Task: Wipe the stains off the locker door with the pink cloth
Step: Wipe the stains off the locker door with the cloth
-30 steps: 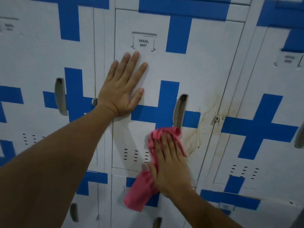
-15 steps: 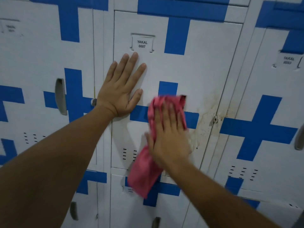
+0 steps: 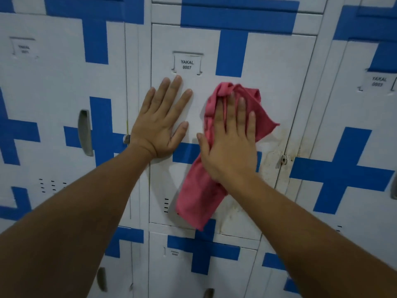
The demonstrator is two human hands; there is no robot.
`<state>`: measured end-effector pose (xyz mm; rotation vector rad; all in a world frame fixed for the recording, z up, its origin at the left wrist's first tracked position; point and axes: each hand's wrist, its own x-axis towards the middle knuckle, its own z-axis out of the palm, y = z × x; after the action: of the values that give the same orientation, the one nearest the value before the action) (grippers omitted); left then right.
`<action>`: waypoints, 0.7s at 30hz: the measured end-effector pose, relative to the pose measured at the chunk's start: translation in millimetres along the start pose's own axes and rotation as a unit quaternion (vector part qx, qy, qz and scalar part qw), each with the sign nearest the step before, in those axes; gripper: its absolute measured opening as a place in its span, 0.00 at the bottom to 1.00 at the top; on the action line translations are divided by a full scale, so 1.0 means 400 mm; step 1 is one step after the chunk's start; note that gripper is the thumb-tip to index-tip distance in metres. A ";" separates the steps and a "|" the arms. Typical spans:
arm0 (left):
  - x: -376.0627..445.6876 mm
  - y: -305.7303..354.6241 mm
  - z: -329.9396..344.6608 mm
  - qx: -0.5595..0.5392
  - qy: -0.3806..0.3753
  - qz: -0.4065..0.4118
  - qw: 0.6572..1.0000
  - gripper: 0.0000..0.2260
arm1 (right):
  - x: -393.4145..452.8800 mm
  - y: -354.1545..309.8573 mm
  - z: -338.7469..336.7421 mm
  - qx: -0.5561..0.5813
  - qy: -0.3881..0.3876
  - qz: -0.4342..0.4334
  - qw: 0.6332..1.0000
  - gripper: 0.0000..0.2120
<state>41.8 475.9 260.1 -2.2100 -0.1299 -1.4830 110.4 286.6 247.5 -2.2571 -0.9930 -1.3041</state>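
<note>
The white locker door with blue cross stripes and a "YAKAL 0007" label fills the middle. My right hand presses the pink cloth flat against the door's centre, fingers spread over it; the cloth's loose end hangs down below my wrist. My left hand lies flat and open on the door just left of the cloth, under the label. Brownish stains run along the door's right edge near the latch and lower down. The door's handle slot is hidden behind my right hand.
Matching lockers stand on both sides and below. The left neighbour has a grey recessed handle and vent slots. A hasp sits at the stained door's right edge. Another labelled door is on the right.
My right hand has slid the pink cloth upward on the door, from below the handle slot to over and above it. My left hand has stayed in place.
</note>
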 end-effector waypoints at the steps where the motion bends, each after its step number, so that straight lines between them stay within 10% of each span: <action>1: 0.000 -0.001 0.000 0.003 0.001 0.000 1.000 0.30 | -0.054 -0.011 0.021 0.021 -0.018 -0.006 1.000 0.37; 6: -0.004 -0.001 -0.001 0.011 -0.005 -0.001 1.000 0.30 | -0.356 -0.031 0.161 0.012 -0.125 -0.027 0.992 0.38; 16: 0.000 -0.003 0.001 0.002 -0.005 -0.002 1.000 0.30 | 0.047 -0.013 -0.008 -0.007 0.022 -0.013 1.000 0.35; 21: -0.004 -0.007 0.005 0.010 -0.003 0.000 1.000 0.31 | -0.196 -0.047 0.092 0.044 -0.060 -0.009 0.997 0.38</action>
<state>41.9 479.4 259.1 -2.1995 -0.1463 -1.4702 93.5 291.0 160.7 -2.2853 -1.0934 -1.1199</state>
